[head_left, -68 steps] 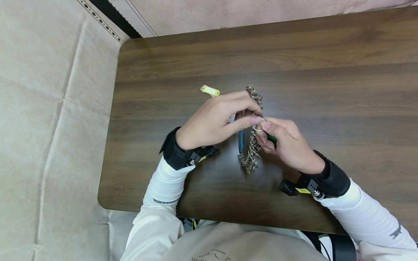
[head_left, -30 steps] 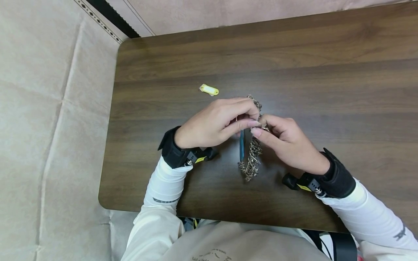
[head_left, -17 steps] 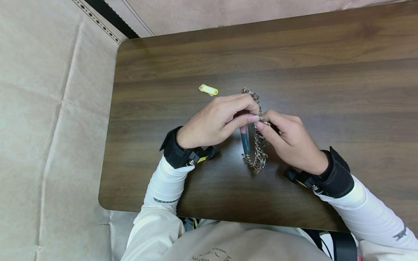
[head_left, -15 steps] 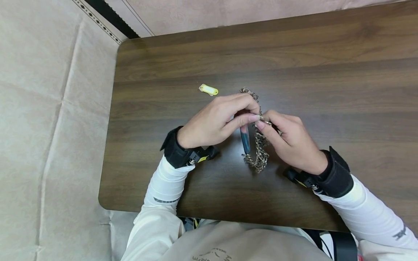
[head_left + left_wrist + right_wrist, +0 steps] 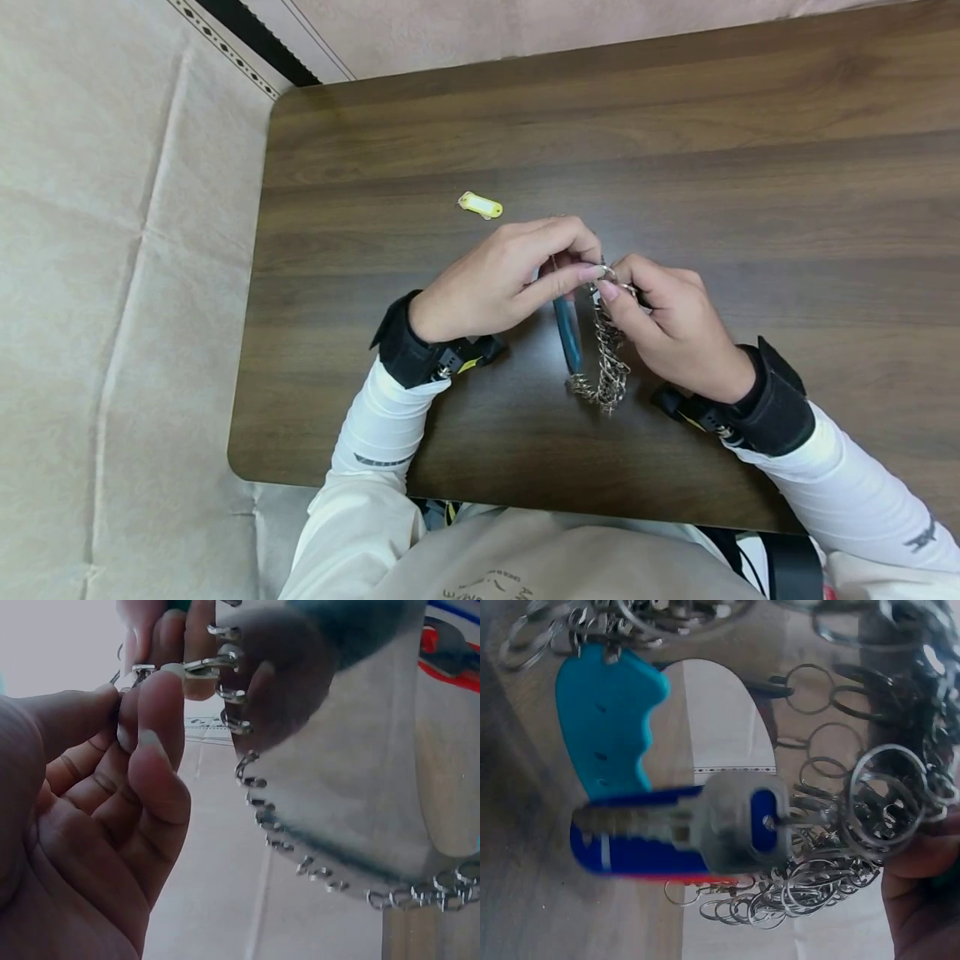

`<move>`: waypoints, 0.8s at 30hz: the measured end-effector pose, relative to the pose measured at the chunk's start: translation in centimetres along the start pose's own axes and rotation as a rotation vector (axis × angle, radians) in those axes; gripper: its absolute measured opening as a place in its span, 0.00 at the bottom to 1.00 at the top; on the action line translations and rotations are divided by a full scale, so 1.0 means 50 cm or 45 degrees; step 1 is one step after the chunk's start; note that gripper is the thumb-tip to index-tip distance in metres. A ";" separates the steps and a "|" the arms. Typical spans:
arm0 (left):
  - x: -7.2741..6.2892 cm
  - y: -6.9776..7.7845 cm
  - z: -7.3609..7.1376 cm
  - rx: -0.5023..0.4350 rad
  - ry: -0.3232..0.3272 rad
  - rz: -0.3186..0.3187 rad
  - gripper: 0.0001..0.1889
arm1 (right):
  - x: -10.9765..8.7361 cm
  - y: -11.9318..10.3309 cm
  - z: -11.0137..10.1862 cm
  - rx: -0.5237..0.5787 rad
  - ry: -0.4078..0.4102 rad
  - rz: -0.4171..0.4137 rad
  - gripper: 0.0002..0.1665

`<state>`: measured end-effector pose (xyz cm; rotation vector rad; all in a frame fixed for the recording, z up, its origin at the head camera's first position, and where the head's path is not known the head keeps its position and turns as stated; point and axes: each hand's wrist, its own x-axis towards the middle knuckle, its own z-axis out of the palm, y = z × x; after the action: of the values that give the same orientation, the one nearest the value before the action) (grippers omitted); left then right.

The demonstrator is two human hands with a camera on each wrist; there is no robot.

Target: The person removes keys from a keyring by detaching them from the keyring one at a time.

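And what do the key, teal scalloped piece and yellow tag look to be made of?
Key: probably metal, dull silver-grey, with a toothed blade, though blurred. Teal scalloped piece: likely smooth plastic, judging by its even colour and moulded-looking edge. Yellow tag: perhaps plastic, bright with a pale panel; too small to be sure.

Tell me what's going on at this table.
A person is working at a wooden table. The left hand and right hand meet, both pinching small metal rings; how these link is too fine to tell. Below the fingers, a string of metal rings runs to the end of a teal handle. The right wrist view shows a key close to the rings. A yellow tag lies apart on the table, untouched.
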<state>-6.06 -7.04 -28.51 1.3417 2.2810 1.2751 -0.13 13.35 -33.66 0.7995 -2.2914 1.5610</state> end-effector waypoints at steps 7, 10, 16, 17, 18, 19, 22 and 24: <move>-0.003 0.009 0.002 0.107 -0.018 0.005 0.05 | 0.007 -0.006 -0.017 -0.079 -0.082 -0.049 0.12; -0.006 0.018 0.003 0.200 -0.022 0.010 0.06 | 0.010 -0.011 -0.030 -0.144 -0.158 -0.038 0.07; -0.012 0.029 0.011 0.394 0.027 0.057 0.06 | 0.009 -0.019 -0.038 -0.184 -0.260 0.008 0.07; -0.012 0.029 0.012 0.416 0.043 0.065 0.06 | 0.009 -0.020 -0.038 -0.183 -0.266 0.009 0.08; -0.013 0.029 0.014 0.434 0.060 0.070 0.06 | 0.009 -0.020 -0.037 -0.186 -0.267 0.008 0.08; -0.013 0.029 0.014 0.440 0.075 0.073 0.06 | 0.009 -0.020 -0.037 -0.189 -0.266 0.003 0.08; -0.014 0.027 0.016 0.433 0.102 0.082 0.07 | 0.011 -0.019 -0.037 -0.199 -0.246 -0.016 0.07; -0.015 0.026 0.016 0.413 0.113 0.089 0.06 | 0.013 -0.018 -0.038 -0.204 -0.220 -0.035 0.06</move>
<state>-4.41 -6.90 -28.19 1.5034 2.6116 1.0340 -0.31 14.65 -31.90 0.9514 -2.4770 1.3228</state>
